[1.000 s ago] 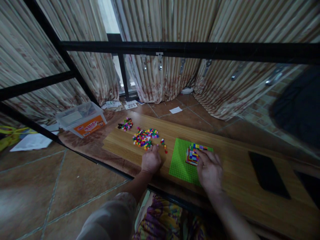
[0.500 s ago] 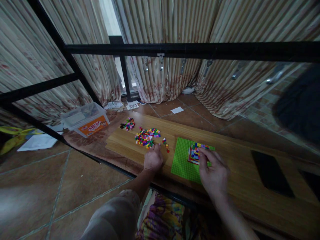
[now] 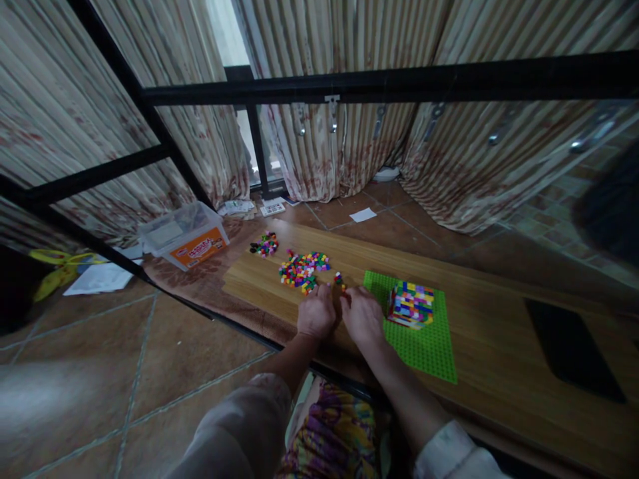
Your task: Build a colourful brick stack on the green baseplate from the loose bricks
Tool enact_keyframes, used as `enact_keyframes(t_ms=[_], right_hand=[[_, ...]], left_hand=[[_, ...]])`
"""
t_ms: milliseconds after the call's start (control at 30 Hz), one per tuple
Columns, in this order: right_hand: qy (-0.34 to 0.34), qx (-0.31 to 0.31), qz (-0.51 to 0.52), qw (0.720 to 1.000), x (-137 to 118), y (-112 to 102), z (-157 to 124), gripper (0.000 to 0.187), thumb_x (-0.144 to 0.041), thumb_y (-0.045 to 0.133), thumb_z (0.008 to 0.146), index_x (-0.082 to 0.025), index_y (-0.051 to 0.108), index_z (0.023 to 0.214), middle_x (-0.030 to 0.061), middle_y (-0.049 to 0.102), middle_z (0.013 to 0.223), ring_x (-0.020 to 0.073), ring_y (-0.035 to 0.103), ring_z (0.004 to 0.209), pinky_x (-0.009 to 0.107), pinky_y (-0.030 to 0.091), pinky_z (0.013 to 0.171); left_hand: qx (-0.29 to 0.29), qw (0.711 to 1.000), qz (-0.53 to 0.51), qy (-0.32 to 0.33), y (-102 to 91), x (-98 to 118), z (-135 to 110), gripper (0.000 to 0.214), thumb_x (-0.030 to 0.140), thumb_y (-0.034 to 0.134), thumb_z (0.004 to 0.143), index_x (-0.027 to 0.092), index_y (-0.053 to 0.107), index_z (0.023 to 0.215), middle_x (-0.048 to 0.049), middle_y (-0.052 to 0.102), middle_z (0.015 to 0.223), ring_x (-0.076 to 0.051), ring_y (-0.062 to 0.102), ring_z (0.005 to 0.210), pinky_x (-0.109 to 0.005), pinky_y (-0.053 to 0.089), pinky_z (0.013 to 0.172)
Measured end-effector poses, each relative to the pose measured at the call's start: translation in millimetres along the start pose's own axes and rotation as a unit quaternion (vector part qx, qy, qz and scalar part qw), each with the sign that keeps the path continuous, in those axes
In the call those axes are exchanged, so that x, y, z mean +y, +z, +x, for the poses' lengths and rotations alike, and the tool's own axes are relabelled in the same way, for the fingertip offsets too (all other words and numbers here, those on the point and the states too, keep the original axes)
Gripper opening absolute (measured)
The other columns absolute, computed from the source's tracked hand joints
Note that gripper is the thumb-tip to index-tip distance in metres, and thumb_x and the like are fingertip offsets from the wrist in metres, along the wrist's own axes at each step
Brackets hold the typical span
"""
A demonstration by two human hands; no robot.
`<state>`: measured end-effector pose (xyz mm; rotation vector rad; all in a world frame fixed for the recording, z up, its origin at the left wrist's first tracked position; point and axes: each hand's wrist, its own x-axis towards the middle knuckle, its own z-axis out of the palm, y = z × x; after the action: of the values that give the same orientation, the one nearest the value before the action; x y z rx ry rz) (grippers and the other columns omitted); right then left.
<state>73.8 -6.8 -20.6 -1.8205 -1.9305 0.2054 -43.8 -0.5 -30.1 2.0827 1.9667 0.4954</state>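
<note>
My left hand [image 3: 316, 311] rests knuckles-up on the wooden board [image 3: 259, 279], fingers curled at the near edge of a pile of small coloured bricks [image 3: 302, 269]. My right hand [image 3: 362, 316] lies right beside it, fingers curled near a few loose red bricks [image 3: 339, 278]; what either hand holds is hidden. To the right, a multicoloured brick block [image 3: 412, 304] stands on a green baseplate [image 3: 424, 346], untouched. A smaller heap of dark and pink bricks [image 3: 264, 245] lies further back left.
A clear plastic box with an orange label [image 3: 184, 234] sits at the left on the brown cloth. A black metal frame [image 3: 379, 81] crosses overhead. Two dark rectangles [image 3: 569, 349] lie on the board's right. Papers and curtains are behind.
My right hand left the brick block and moved left to sit next to my left hand by the loose bricks. The view shifted, so the board appears further right.
</note>
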Motion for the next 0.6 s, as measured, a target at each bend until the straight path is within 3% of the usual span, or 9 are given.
enact_keyframes(t_ms=[300,467,600], right_hand=[[-0.020,0.011,0.034,0.999,1.5,2.8,-3.4,0.020,-0.012,0.045,0.085,-0.020,0.061,0.075,0.0094,0.065,0.080,0.0210,0.060,0.075,0.033,0.043,0.068],[-0.032,0.028,0.108,0.993,6.6,-23.0,-23.6,0.019,-0.019,0.044,0.088,-0.021,0.062,0.083,0.0052,0.068,0.080,0.0179,0.063,0.072,0.029,0.046,0.068],[0.006,0.067,0.228,0.971,22.2,-54.7,-44.0,0.020,-0.030,0.047,0.090,-0.022,0.065,0.090,0.0030,0.071,0.083,0.0167,0.066,0.072,0.028,0.049,0.069]], left_hand=[[-0.001,1.000,-0.002,-0.002,0.5,-1.6,0.5,0.023,0.019,0.040,0.091,0.020,0.054,0.108,-0.0070,0.065,0.102,-0.020,0.063,0.095,-0.027,0.045,0.077],[0.007,1.000,0.001,0.000,-0.1,-1.3,-0.3,0.025,0.018,0.039,0.090,0.019,0.055,0.109,-0.0076,0.065,0.102,-0.020,0.063,0.094,-0.027,0.045,0.076],[0.005,1.000,0.003,-0.005,-1.9,0.2,-0.6,0.026,0.017,0.036,0.091,0.019,0.056,0.108,-0.0075,0.066,0.100,-0.019,0.064,0.090,-0.027,0.045,0.073]])
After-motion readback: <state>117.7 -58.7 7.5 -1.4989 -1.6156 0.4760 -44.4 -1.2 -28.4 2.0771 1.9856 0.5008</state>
